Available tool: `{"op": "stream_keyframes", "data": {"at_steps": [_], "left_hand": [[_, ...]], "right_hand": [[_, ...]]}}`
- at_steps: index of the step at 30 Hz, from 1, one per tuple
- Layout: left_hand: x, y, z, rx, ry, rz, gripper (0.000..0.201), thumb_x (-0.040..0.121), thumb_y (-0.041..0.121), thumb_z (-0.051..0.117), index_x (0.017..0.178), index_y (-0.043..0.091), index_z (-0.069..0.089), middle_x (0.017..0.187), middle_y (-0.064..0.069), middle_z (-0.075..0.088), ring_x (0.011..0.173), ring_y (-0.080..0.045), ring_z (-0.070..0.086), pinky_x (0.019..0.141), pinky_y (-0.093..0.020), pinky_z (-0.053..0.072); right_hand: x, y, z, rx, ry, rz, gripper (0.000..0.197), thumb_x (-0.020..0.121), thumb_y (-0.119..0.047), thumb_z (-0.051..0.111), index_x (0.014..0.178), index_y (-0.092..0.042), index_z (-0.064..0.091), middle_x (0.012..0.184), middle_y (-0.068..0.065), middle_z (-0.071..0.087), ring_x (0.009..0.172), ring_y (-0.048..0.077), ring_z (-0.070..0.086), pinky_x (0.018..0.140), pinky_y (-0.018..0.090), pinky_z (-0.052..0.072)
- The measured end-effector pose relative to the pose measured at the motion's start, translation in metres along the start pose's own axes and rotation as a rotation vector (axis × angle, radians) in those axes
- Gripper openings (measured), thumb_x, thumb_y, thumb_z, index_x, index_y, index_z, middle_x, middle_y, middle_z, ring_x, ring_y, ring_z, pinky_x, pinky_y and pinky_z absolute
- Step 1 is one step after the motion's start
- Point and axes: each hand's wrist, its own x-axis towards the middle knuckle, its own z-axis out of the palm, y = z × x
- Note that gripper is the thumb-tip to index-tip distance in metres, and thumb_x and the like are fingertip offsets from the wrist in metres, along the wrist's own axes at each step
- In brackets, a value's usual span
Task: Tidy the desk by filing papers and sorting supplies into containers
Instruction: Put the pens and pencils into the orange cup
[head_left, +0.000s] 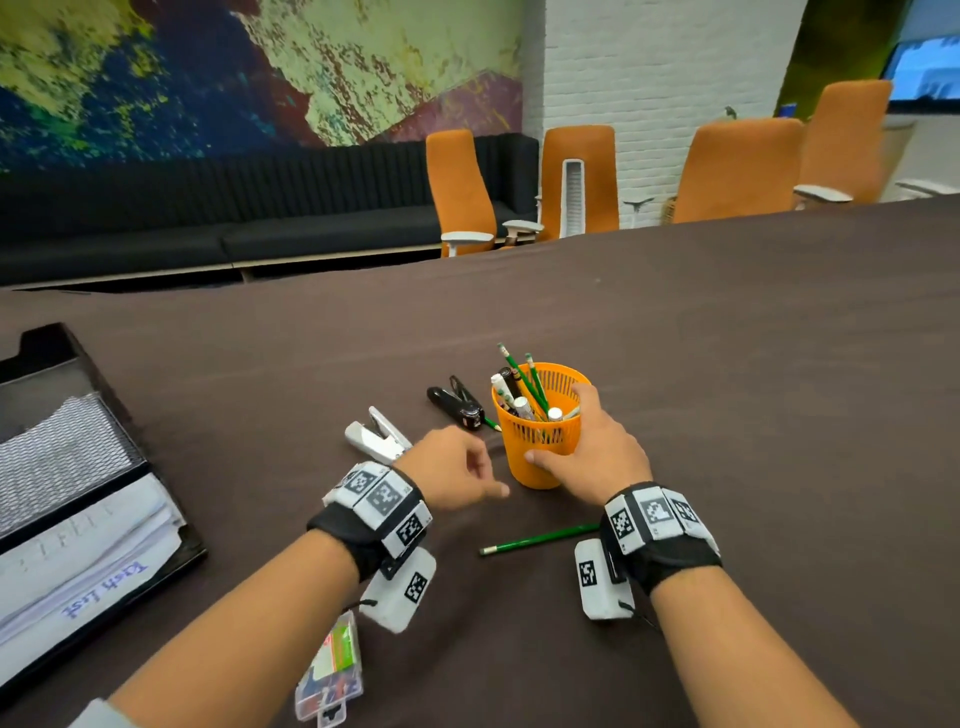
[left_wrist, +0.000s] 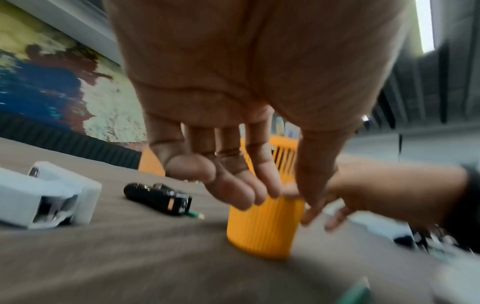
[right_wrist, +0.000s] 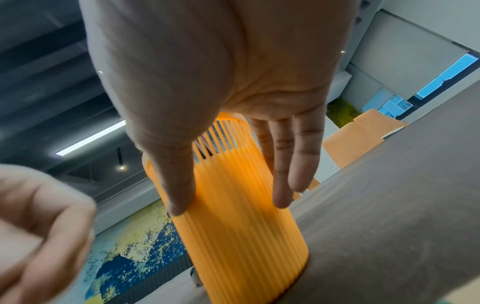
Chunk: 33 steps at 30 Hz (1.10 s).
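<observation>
An orange slotted pen cup (head_left: 540, 457) (left_wrist: 262, 230) (right_wrist: 239, 226) stands on the dark brown table, holding several green pencils and pens. My right hand (head_left: 558, 426) (right_wrist: 231, 205) grips it, thumb on its left side and fingers round the right side and rim. My left hand (head_left: 491, 475) (left_wrist: 278, 205) hovers just left of the cup, fingers loosely curled and holding nothing. A loose green pencil (head_left: 540, 539) lies on the table near my right wrist.
A white stapler (head_left: 376, 436) (left_wrist: 46, 201) and a black stapler (head_left: 457, 402) (left_wrist: 158, 200) lie left of the cup. A clear plastic box (head_left: 330, 670) lies under my left forearm. A black paper tray (head_left: 31, 364) with papers (head_left: 88, 561) stands at the far left. Orange chairs (head_left: 460, 192) line the far edge.
</observation>
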Motion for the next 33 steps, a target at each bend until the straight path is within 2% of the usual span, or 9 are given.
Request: {"op": "stream_keyframes", "data": {"at_steps": [2, 4, 8, 12, 15, 19, 23, 28, 33], "left_hand": [[-0.005, -0.003, 0.019, 0.118, -0.187, 0.045, 0.029, 0.068, 0.049, 0.082, 0.082, 0.028, 0.069, 0.080, 0.011, 0.068, 0.078, -0.008, 0.065, 0.078, -0.031, 0.055], [-0.007, -0.001, 0.032, 0.275, -0.244, 0.085, 0.028, 0.069, 0.047, 0.081, 0.088, 0.028, 0.072, 0.086, 0.012, 0.070, 0.084, -0.011, 0.066, 0.079, -0.031, 0.055], [-0.013, 0.002, 0.043, 0.453, -0.228, 0.156, 0.010, 0.084, 0.032, 0.068, 0.087, 0.023, 0.072, 0.096, 0.003, 0.070, 0.090, -0.022, 0.065, 0.077, -0.033, 0.053], [-0.021, -0.005, 0.035, 0.472, -0.197, 0.194, 0.008, 0.093, 0.030, 0.055, 0.097, 0.025, 0.059, 0.105, 0.001, 0.064, 0.100, -0.022, 0.059, 0.081, -0.034, 0.044], [-0.027, -0.015, -0.007, 0.322, -0.135, 0.184, 0.006, 0.092, 0.030, 0.058, 0.093, 0.026, 0.062, 0.095, 0.006, 0.068, 0.090, -0.014, 0.061, 0.084, -0.031, 0.049], [-0.033, -0.021, -0.085, 0.105, 0.054, 0.181, 0.006, 0.091, 0.023, 0.065, 0.088, 0.024, 0.071, 0.073, 0.009, 0.066, 0.061, 0.000, 0.056, 0.065, -0.019, 0.046], [-0.028, -0.017, -0.134, -0.055, 0.259, 0.197, 0.008, 0.091, 0.020, 0.066, 0.085, 0.021, 0.071, 0.071, 0.002, 0.068, 0.055, -0.001, 0.058, 0.057, -0.014, 0.045], [-0.001, 0.007, -0.136, -0.246, 0.430, 0.255, 0.013, 0.092, 0.015, 0.064, 0.081, 0.022, 0.068, 0.070, -0.001, 0.063, 0.058, -0.010, 0.057, 0.063, -0.023, 0.048], [0.032, 0.036, -0.103, -0.240, 0.496, 0.224, 0.009, 0.092, 0.023, 0.064, 0.087, 0.021, 0.070, 0.067, 0.008, 0.061, 0.064, -0.009, 0.056, 0.070, -0.028, 0.050]], "right_hand": [[-0.001, 0.000, 0.000, -0.002, -0.004, 0.004, 0.098, 0.071, -0.058, 0.075, 0.145, -0.034, 0.016, 0.139, 0.003, 0.054, 0.122, 0.032, 0.056, 0.095, 0.045, 0.047], [-0.001, 0.001, 0.000, 0.001, -0.004, 0.006, 0.099, 0.071, -0.058, 0.075, 0.146, -0.035, 0.014, 0.139, 0.003, 0.053, 0.122, 0.032, 0.056, 0.096, 0.045, 0.047], [-0.001, 0.000, 0.000, -0.002, -0.011, 0.006, 0.099, 0.073, -0.058, 0.074, 0.146, -0.034, 0.013, 0.141, 0.003, 0.052, 0.123, 0.032, 0.055, 0.097, 0.046, 0.047], [-0.001, -0.001, 0.000, 0.001, -0.010, 0.000, 0.097, 0.073, -0.057, 0.075, 0.146, -0.034, 0.015, 0.140, 0.003, 0.052, 0.123, 0.032, 0.055, 0.096, 0.045, 0.047], [-0.001, 0.000, -0.001, 0.001, -0.007, -0.007, 0.095, 0.073, -0.057, 0.074, 0.145, -0.034, 0.016, 0.139, 0.003, 0.053, 0.122, 0.032, 0.056, 0.095, 0.045, 0.048], [0.000, 0.001, 0.000, 0.007, -0.011, -0.004, 0.097, 0.073, -0.058, 0.074, 0.146, -0.033, 0.015, 0.140, 0.003, 0.052, 0.123, 0.031, 0.055, 0.095, 0.046, 0.048], [-0.001, 0.001, 0.000, 0.009, -0.008, -0.002, 0.097, 0.073, -0.058, 0.075, 0.145, -0.034, 0.016, 0.140, 0.002, 0.052, 0.122, 0.031, 0.056, 0.095, 0.045, 0.048], [-0.001, 0.001, 0.000, 0.015, -0.010, 0.001, 0.097, 0.073, -0.057, 0.075, 0.145, -0.035, 0.014, 0.140, 0.003, 0.052, 0.122, 0.032, 0.055, 0.097, 0.046, 0.048], [-0.002, 0.000, 0.000, 0.010, -0.006, -0.001, 0.097, 0.073, -0.057, 0.075, 0.145, -0.036, 0.014, 0.139, 0.003, 0.053, 0.122, 0.032, 0.056, 0.097, 0.045, 0.047]]}}
